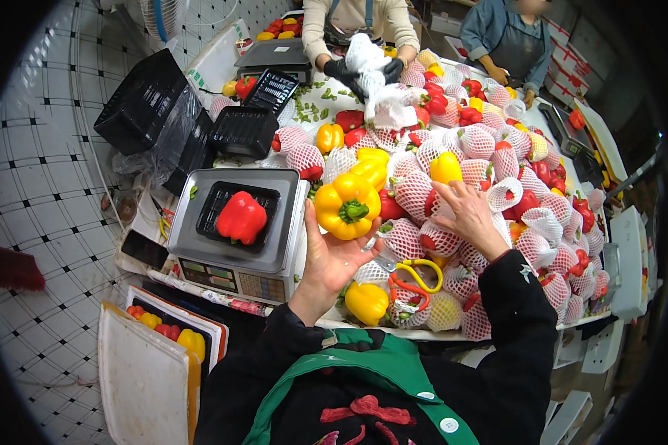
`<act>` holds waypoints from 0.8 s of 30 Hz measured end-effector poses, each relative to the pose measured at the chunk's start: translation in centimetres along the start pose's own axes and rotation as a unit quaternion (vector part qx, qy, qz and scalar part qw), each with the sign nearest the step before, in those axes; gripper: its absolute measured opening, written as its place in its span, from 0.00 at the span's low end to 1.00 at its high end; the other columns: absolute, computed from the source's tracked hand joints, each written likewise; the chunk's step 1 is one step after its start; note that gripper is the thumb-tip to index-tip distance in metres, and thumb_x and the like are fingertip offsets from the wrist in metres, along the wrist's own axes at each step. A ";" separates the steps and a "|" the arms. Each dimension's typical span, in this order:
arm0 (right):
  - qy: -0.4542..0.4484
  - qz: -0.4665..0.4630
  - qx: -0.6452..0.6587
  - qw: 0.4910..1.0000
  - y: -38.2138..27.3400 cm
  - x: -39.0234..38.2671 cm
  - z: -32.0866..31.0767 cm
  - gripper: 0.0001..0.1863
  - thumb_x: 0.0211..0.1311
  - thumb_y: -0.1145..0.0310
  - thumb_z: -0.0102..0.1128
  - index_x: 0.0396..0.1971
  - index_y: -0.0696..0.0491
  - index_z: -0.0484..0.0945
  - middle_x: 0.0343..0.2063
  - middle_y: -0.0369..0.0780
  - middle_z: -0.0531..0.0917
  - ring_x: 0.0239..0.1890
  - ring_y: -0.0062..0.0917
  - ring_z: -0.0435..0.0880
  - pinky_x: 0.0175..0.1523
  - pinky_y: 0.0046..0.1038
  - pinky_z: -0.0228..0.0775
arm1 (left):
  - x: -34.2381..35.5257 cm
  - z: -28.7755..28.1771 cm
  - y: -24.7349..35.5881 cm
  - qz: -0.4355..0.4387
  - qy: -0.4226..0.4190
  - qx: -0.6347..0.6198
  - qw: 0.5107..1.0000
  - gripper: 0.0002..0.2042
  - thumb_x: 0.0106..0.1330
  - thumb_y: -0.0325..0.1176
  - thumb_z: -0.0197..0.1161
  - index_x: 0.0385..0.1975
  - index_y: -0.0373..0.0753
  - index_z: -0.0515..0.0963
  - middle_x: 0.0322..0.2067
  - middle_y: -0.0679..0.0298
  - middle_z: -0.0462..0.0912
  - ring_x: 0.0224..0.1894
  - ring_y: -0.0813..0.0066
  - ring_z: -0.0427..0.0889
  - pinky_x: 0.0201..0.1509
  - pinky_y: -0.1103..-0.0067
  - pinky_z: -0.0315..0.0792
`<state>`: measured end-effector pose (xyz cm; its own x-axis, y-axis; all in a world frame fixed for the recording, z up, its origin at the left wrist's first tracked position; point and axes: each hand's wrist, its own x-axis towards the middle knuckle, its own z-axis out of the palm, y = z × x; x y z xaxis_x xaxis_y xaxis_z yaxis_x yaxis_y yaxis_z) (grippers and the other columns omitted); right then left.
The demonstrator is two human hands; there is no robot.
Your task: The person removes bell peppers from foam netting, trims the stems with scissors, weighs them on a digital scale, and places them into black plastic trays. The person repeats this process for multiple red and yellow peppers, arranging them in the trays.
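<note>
A yellow bell pepper [340, 194] with a green stem rests in my left hand [328, 256], the thumb and fingers cupped around it. My right hand [469, 216] is over the pile, its fingers apart, just below another yellow pepper [445, 168] and close to peppers in foam net sleeves [416, 194]. Left of my left hand, a red bell pepper [241, 217] sits in a black plastic tray [210, 210] on a grey scale [182, 241]. Scissors with yellow and orange handles [432, 276] lie on the netted peppers near me, beside a yellow pepper [367, 303].
Black trays [243, 131] and a black crate [141, 100] stand at the far left. A phone [145, 249] lies beside the scale. A foam box [145, 374] holds peppers below. Across the table, a person's black-gloved hands [341, 72] hold white foam nets [367, 63]; another person stands far right.
</note>
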<state>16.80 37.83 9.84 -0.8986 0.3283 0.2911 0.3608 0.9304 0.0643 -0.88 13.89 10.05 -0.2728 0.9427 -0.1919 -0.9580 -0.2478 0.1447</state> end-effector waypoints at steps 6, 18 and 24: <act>0.111 0.070 0.247 0.960 -0.5 -0.4 -1.4 0.18 0.51 0.70 0.66 0.44 0.52 0.76 0.28 0.42 0.81 0.33 0.31 0.83 0.40 0.29 0.74 | 0.2 0.4 -1.1 0.041 0.045 0.106 0.993 0.34 0.59 0.60 0.59 0.58 0.43 0.63 0.54 0.56 0.71 0.55 0.58 0.73 0.57 0.60 0.71; -0.035 0.008 0.586 0.810 -9.1 5.6 -5.6 0.25 0.49 0.66 0.71 0.47 0.54 0.69 0.38 0.39 0.78 0.42 0.19 0.76 0.48 0.23 0.68 | -0.8 0.7 -1.8 0.056 0.042 0.186 0.980 0.34 0.58 0.57 0.61 0.60 0.46 0.62 0.57 0.58 0.69 0.59 0.58 0.70 0.60 0.49 0.66; -0.090 0.001 0.649 0.756 -7.8 4.7 -4.1 0.29 0.47 0.68 0.70 0.50 0.53 0.68 0.41 0.37 0.77 0.44 0.20 0.75 0.51 0.24 0.66 | -0.9 0.5 -2.3 0.071 0.022 0.159 0.984 0.37 0.55 0.60 0.62 0.60 0.44 0.63 0.57 0.57 0.69 0.59 0.57 0.70 0.61 0.47 0.64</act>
<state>10.73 31.43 14.66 -0.9599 0.2384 0.1473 -0.0807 0.2682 -0.9600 1.63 13.75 10.34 -0.4120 0.8913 -0.1892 -0.8355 -0.2867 0.4687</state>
